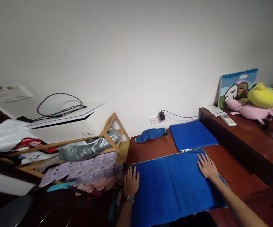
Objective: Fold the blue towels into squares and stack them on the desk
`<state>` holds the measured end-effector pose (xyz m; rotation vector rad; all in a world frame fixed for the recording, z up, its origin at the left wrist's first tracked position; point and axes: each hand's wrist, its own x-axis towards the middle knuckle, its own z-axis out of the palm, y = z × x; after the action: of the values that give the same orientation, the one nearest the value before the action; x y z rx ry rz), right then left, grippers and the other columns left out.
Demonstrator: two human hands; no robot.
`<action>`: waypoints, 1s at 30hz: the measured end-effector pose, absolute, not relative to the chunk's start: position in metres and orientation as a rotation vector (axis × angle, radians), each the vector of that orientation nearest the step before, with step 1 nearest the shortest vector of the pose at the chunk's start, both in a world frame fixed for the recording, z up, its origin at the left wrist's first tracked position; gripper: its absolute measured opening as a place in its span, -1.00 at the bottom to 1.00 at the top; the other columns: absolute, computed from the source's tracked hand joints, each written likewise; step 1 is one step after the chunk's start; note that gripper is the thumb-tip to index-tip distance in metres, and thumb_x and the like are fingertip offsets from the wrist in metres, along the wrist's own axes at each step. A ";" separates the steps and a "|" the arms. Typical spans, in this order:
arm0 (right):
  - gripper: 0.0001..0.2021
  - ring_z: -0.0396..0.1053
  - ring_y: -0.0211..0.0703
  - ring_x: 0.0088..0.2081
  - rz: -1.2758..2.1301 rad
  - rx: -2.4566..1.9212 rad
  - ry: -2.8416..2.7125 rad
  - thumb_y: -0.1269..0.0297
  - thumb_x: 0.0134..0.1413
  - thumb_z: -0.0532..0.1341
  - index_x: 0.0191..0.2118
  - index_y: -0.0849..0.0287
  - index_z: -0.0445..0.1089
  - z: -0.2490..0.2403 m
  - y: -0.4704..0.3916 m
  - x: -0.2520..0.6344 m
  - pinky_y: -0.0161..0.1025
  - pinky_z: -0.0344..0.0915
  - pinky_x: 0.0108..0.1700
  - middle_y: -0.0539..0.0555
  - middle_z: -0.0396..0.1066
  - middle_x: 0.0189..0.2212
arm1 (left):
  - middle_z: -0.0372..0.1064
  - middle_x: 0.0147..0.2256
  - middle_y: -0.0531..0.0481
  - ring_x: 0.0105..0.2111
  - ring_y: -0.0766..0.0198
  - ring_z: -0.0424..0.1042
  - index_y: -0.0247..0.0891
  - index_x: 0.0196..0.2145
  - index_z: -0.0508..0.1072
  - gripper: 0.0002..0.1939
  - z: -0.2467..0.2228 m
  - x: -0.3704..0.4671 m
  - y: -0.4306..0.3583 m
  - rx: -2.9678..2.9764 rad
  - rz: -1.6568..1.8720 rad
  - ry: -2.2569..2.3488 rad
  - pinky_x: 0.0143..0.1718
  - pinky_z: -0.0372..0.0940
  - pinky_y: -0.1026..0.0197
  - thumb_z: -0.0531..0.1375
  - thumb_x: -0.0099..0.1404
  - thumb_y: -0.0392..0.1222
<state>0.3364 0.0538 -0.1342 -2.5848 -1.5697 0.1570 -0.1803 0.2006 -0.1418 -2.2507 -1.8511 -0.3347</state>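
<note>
A large blue cloth [167, 183] with a thin green edge lies spread over the front of the reddish-brown desk. On its left edge rests my left hand [131, 183], flat with the fingers stretched; a watch is on that wrist. My right hand [207, 167] lies flat near the cloth's far right corner, fingers spread. Neither hand grips anything. Behind the cloth is a folded blue cloth [193, 135], with a small white tag at its near edge. To the left of that, a crumpled blue cloth piece [151, 134] with green trim sits by the wall.
A wooden rack [115, 132] with purple slippers [86, 168] stands left of the desk. On the raised shelf at right are a remote control [228, 120], a pink plush toy [250, 110], a yellow plush toy [266, 95] and a picture [235, 83]. A black plug [162, 115] sits in the wall socket.
</note>
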 end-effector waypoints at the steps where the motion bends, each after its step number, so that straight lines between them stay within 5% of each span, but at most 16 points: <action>1: -0.33 -0.13 0.02 0.50 0.157 -2.605 -1.549 -0.06 0.38 -0.17 0.51 -0.04 -0.03 -0.134 0.052 0.337 0.12 -0.16 0.47 -0.01 -0.05 0.51 | 0.21 0.37 -0.24 0.36 -0.09 0.21 -0.20 0.39 0.27 -0.43 -0.139 -0.181 0.200 -2.231 -0.335 -1.851 0.33 0.13 -0.27 -0.07 0.52 -0.04; 7: -0.35 -0.07 0.08 0.48 -0.008 -2.436 -1.730 -0.01 0.39 -0.17 0.43 0.13 0.20 -0.116 0.067 0.304 0.14 -0.21 0.48 0.13 0.08 0.46 | 0.20 0.38 -0.23 0.38 -0.02 0.17 -0.22 0.36 0.31 -0.47 -0.116 -0.167 0.204 -2.399 -0.431 -1.665 0.37 0.11 -0.15 -0.07 0.54 -0.10; 15: -0.35 -0.14 -0.04 0.51 0.213 -2.272 -1.913 -0.05 0.41 -0.21 0.50 -0.03 0.00 -0.128 0.105 0.286 0.08 -0.19 0.49 -0.06 -0.05 0.50 | 0.08 0.44 -0.11 0.42 -0.02 0.10 -0.03 0.41 0.22 -0.46 -0.122 -0.152 0.209 -2.467 -0.302 -1.734 0.38 0.07 -0.19 -0.04 0.56 0.04; 22: -0.27 -0.21 -0.05 0.52 0.235 -2.479 -1.710 -0.06 0.36 -0.22 0.53 0.14 -0.12 -0.147 0.082 0.377 0.06 -0.20 0.49 0.06 -0.12 0.52 | 0.07 0.44 -0.13 0.42 -0.06 0.09 -0.05 0.40 0.25 -0.46 -0.121 -0.152 0.210 -2.460 -0.326 -1.759 0.39 0.05 -0.20 -0.03 0.55 0.05; 30: -0.26 -0.23 -0.07 0.52 0.267 -2.484 -1.762 -0.09 0.35 -0.23 0.53 0.12 -0.11 -0.135 0.083 0.383 0.06 -0.24 0.50 0.01 -0.14 0.52 | 0.10 0.43 -0.13 0.41 -0.06 0.12 -0.04 0.39 0.25 -0.46 -0.119 -0.153 0.212 -2.461 -0.332 -1.734 0.38 0.06 -0.20 -0.01 0.54 0.03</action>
<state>0.3829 0.0825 -0.1353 -2.4836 -1.7616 0.2671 -0.1535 0.2121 -0.1195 -2.4605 -1.7340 -0.3322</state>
